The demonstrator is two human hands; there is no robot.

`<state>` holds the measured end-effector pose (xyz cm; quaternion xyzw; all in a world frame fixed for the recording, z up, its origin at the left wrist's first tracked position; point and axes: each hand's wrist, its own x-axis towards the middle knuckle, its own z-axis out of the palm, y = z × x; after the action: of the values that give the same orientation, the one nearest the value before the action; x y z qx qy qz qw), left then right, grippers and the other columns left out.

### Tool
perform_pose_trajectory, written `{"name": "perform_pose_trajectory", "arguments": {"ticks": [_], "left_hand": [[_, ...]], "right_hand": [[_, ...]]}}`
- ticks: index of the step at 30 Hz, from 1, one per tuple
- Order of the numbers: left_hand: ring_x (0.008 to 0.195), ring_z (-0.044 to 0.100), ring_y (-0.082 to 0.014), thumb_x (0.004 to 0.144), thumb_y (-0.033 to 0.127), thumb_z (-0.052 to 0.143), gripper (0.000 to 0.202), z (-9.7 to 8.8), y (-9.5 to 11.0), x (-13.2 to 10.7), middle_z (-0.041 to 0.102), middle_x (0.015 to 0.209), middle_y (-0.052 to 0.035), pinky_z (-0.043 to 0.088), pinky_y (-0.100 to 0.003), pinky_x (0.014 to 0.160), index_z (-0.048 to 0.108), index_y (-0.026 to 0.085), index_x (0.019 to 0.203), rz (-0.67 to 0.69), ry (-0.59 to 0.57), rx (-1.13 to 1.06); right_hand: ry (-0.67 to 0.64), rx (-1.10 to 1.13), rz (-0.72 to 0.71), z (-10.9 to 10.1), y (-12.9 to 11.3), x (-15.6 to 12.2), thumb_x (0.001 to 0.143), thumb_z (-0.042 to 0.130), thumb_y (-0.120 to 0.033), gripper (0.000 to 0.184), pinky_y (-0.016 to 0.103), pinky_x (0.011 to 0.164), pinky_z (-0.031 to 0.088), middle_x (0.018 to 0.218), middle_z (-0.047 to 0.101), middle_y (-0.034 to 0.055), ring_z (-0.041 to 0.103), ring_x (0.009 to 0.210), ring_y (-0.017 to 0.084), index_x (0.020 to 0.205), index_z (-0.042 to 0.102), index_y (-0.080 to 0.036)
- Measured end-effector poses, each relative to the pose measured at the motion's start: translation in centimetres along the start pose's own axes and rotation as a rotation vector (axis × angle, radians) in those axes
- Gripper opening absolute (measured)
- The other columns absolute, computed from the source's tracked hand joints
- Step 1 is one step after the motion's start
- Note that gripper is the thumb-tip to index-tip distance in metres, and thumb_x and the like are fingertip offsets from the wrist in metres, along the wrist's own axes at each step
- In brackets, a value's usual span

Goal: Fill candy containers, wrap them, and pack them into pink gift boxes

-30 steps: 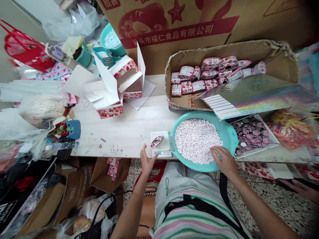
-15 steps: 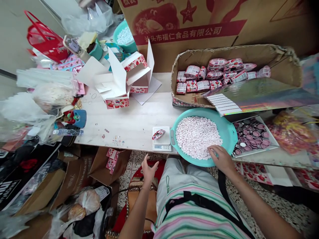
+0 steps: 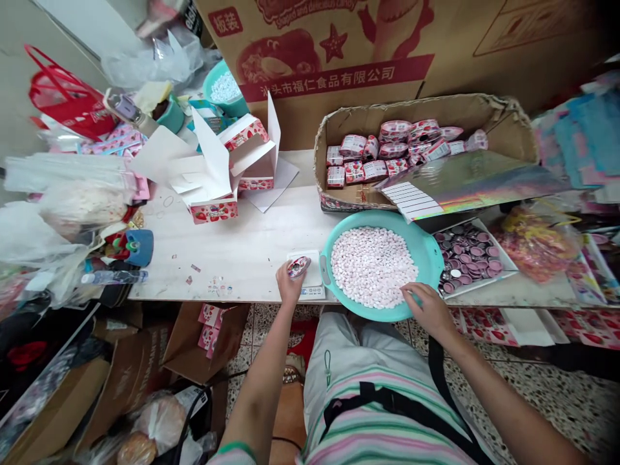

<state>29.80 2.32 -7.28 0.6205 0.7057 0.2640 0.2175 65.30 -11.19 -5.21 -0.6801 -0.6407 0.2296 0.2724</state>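
The left hand pinched a strawberry-printed round tin over a white digital scale on the table, while the right hand, fingers curled, rested at a teal basin heaped with pale pink candies.

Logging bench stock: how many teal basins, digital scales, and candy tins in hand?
Teal basins: 2 (front basin, back basin)
Digital scale: 1
Candy tin in left hand: 1
Total: 4

Gap between carton and scale, teal basin blocking
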Motion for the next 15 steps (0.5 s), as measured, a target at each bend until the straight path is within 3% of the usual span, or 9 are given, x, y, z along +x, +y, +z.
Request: {"name": "perform_pose_trajectory", "arguments": {"ticks": [2,4,9,12,15], "left_hand": [[0.091,0.06,-0.0216,0.07,0.033,0.068,0.037,-0.2,1.2,0.7,0.064,0.097,-0.0073,0.047,-0.035,0.084,0.058,0.018,0.103,-0.024,-0.009,-0.046],[0.087,0.061,-0.02,0.073,0.033,0.066,0.032,-1.7,3.0,0.4,0.065,0.094,-0.0058,0.048,-0.033,0.081,0.059,0.019,0.1,0.011,0.034,-0.074],[0.1,0.056,-0.0239,0.073,0.032,0.067,0.033,-6.0,9.3,-1.7,0.062,0.103,-0.008,0.042,-0.04,0.093,0.063,0.022,0.105,0.326,0.137,-0.021],[0.095,0.056,-0.0243,0.074,0.03,0.066,0.026,-5.6,12.0,-1.8,0.064,0.097,-0.0077,0.039,-0.042,0.093,0.068,0.026,0.1,0.483,0.06,0.026],[0.092,0.056,-0.0236,0.077,0.029,0.063,0.024,-3.7,13.0,-1.3,0.065,0.094,-0.007,0.038,-0.042,0.092,0.069,0.029,0.101,0.533,-0.037,0.037]], "right_hand": [[0.013,0.005,0.013,-0.3,0.0,0.0,0.088,0.045,-0.031,0.019,0.038,0.083,0.045,0.094,0.065,0.0072,0.058,0.092,0.022,0.092,0.06,-0.021],[0.03,0.005,0.03,-0.5,0.0,0.0,0.088,0.045,-0.031,0.018,0.038,0.084,0.045,0.094,0.065,0.0071,0.058,0.092,0.022,0.093,0.06,-0.021],[0.071,0.012,0.055,-0.5,0.2,0.2,0.088,0.044,-0.032,0.02,0.038,0.081,0.046,0.092,0.065,0.0072,0.059,0.089,0.023,0.091,0.061,-0.022],[0.094,0.029,0.069,-0.4,-0.1,0.5,0.089,0.044,-0.032,0.02,0.039,0.08,0.046,0.09,0.065,0.0072,0.059,0.088,0.023,0.09,0.061,-0.022],[0.095,0.039,0.063,-0.6,-0.5,0.7,0.089,0.044,-0.031,0.02,0.038,0.08,0.046,0.091,0.065,0.007,0.059,0.088,0.023,0.09,0.061,-0.022]]}}
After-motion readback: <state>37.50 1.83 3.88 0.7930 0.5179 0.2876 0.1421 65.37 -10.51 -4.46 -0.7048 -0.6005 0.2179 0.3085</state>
